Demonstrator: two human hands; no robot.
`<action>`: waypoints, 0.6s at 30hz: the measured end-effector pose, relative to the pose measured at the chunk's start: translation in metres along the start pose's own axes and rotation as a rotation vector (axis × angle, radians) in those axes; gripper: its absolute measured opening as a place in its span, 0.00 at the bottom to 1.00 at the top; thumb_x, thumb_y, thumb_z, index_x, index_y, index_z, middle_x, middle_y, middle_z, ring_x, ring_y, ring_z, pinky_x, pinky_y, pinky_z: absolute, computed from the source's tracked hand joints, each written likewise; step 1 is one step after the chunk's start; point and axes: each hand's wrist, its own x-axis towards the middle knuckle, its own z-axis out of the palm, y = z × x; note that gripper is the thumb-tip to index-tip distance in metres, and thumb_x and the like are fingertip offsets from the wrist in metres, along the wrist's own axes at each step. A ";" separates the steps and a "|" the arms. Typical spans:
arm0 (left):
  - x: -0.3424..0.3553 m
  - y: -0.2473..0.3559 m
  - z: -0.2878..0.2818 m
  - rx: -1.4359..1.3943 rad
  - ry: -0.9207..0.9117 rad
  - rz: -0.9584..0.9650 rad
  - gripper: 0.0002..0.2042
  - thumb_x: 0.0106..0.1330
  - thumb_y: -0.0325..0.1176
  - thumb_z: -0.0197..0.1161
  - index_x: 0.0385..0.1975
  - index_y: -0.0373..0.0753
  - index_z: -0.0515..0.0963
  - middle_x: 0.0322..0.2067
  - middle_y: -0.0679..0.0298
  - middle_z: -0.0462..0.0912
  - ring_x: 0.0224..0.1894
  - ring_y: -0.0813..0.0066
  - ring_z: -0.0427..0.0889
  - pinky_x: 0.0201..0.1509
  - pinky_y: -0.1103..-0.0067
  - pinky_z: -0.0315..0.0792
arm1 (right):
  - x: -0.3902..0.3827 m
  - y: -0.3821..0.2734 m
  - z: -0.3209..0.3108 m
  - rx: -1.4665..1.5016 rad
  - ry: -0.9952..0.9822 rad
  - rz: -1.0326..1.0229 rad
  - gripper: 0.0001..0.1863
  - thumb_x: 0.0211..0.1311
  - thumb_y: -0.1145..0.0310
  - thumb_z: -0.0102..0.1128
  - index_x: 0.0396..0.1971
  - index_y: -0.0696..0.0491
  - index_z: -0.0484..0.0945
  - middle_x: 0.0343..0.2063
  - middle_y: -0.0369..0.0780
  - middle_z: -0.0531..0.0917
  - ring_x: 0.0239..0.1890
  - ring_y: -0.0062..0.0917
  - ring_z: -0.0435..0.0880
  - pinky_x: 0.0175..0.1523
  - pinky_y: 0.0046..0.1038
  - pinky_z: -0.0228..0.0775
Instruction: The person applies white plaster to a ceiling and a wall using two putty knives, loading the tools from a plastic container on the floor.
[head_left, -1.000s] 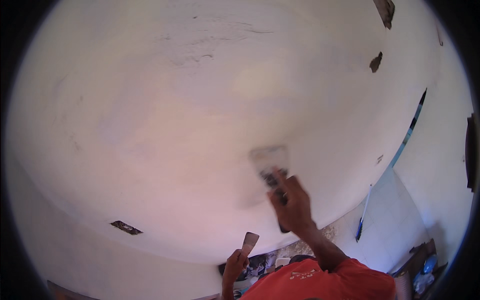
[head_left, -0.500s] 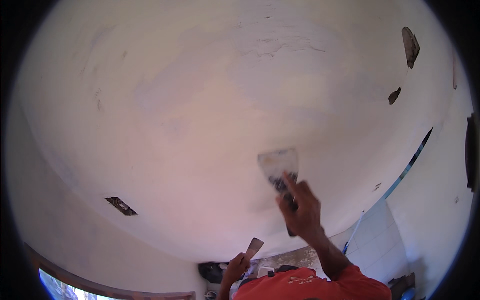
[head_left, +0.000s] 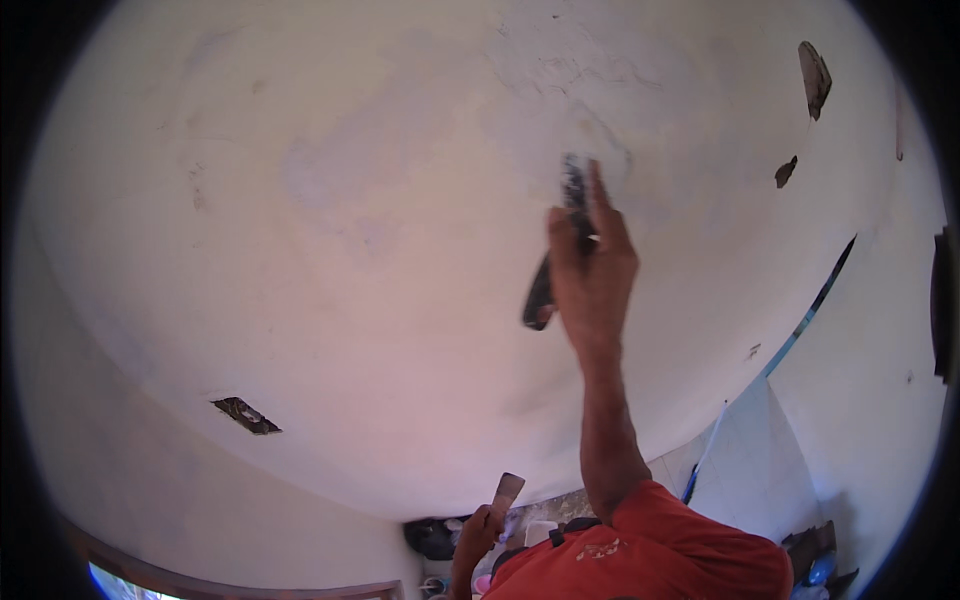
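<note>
My right hand [head_left: 597, 275] is raised against the pale plastered wall [head_left: 420, 330], wrapped round the dark handle of a putty knife [head_left: 540, 300]. One finger stretches along the tool toward its blade, which is blurred and hard to tell from the wall. Low down, close to my body, my left hand [head_left: 481, 530] grips a second, smaller putty knife [head_left: 508, 488] with its blade pointing up. Around the right hand the wall carries smoothed, greyish patches, and rough marks [head_left: 580, 70] show above it.
A cut-out hole [head_left: 246, 415] is in the wall at lower left; two broken holes [head_left: 815, 80] [head_left: 787, 172] are at upper right. A long pole [head_left: 708, 450] leans at right. Below left lie a black bag [head_left: 432, 538] and a white container [head_left: 538, 533]. A framed window [head_left: 130, 580] is at bottom left.
My right hand has moved up the wall with its putty knife, the arm now stretched farther. The left hand stays low with the smaller knife, almost unmoved.
</note>
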 end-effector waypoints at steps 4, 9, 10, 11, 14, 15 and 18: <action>0.000 0.008 -0.009 -0.008 -0.040 -0.061 0.15 0.73 0.40 0.53 0.30 0.33 0.73 0.21 0.60 0.80 0.22 0.76 0.78 0.26 0.77 0.71 | -0.025 -0.012 0.025 -0.044 -0.109 -0.163 0.34 0.59 0.70 0.64 0.68 0.52 0.66 0.33 0.45 0.75 0.24 0.30 0.79 0.28 0.33 0.75; 0.002 0.008 -0.012 -0.016 0.005 -0.085 0.17 0.73 0.42 0.53 0.29 0.33 0.73 0.20 0.61 0.79 0.22 0.76 0.78 0.26 0.77 0.72 | -0.079 -0.001 0.006 -0.219 -0.435 -0.224 0.37 0.58 0.68 0.64 0.69 0.50 0.63 0.35 0.49 0.75 0.24 0.37 0.82 0.25 0.37 0.77; 0.000 0.008 -0.010 -0.016 0.003 -0.084 0.17 0.73 0.42 0.53 0.29 0.33 0.73 0.20 0.61 0.79 0.22 0.76 0.78 0.26 0.77 0.72 | -0.083 0.011 -0.006 -0.231 -0.440 -0.230 0.36 0.57 0.69 0.64 0.68 0.50 0.65 0.35 0.48 0.76 0.25 0.37 0.82 0.26 0.36 0.77; 0.000 0.010 -0.009 -0.007 0.002 -0.067 0.17 0.73 0.43 0.54 0.29 0.33 0.73 0.20 0.61 0.79 0.22 0.77 0.77 0.27 0.77 0.71 | -0.079 0.021 -0.018 -0.238 -0.434 -0.248 0.35 0.57 0.69 0.65 0.67 0.50 0.67 0.35 0.47 0.77 0.26 0.37 0.82 0.27 0.36 0.77; 0.002 0.019 -0.009 -0.022 -0.006 -0.041 0.18 0.73 0.44 0.54 0.28 0.34 0.74 0.20 0.62 0.78 0.21 0.77 0.76 0.27 0.77 0.71 | -0.037 0.025 -0.040 -0.149 -0.115 -0.149 0.32 0.57 0.72 0.66 0.64 0.54 0.72 0.31 0.44 0.77 0.25 0.31 0.79 0.29 0.34 0.74; -0.001 0.017 -0.009 -0.043 -0.027 -0.066 0.19 0.73 0.45 0.54 0.27 0.34 0.74 0.20 0.63 0.78 0.21 0.77 0.75 0.28 0.77 0.70 | -0.023 0.013 -0.045 -0.076 -0.088 -0.024 0.31 0.58 0.73 0.65 0.64 0.56 0.70 0.31 0.44 0.76 0.25 0.29 0.77 0.30 0.34 0.73; 0.010 0.004 -0.003 -0.038 -0.092 -0.042 0.18 0.73 0.44 0.54 0.28 0.34 0.74 0.20 0.63 0.78 0.21 0.77 0.75 0.27 0.77 0.70 | -0.024 0.025 -0.044 -0.129 -0.229 -0.049 0.32 0.59 0.70 0.64 0.66 0.52 0.69 0.31 0.45 0.76 0.26 0.34 0.79 0.32 0.36 0.75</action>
